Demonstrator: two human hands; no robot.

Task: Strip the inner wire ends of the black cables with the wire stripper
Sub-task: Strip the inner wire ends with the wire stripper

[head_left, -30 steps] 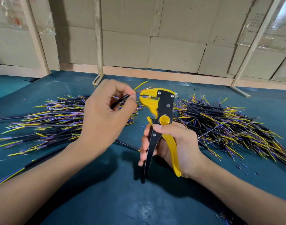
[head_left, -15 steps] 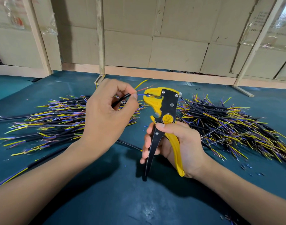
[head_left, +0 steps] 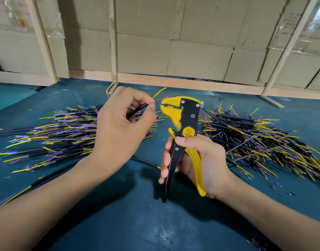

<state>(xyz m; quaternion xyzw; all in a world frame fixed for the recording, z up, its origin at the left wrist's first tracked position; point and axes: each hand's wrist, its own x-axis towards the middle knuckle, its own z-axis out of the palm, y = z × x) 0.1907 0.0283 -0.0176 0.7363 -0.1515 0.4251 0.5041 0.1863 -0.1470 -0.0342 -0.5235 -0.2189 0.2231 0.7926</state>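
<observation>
My left hand (head_left: 121, 127) pinches a black cable (head_left: 137, 109) between thumb and fingers, near its end. Thin inner wires fan out from that end: a yellow one (head_left: 159, 92) points up and right, a red one runs toward the tool, and a blue one reaches into the jaws. My right hand (head_left: 200, 160) grips the yellow and black wire stripper (head_left: 184, 120) by its two handles and holds it upright, jaws at the top facing left. The jaws sit just right of my left thumb.
A pile of black cables with bared coloured wires (head_left: 61, 134) lies left on the teal table (head_left: 137, 223). A second, bigger pile (head_left: 260, 142) lies right. Small insulation scraps (head_left: 275, 186) dot the table. Cardboard panels (head_left: 191, 42) in wooden framing close the back.
Both hands and the stripper stay almost where they were. The blue inner wire now sits in the stripper's jaws, and the view has shifted slightly.
</observation>
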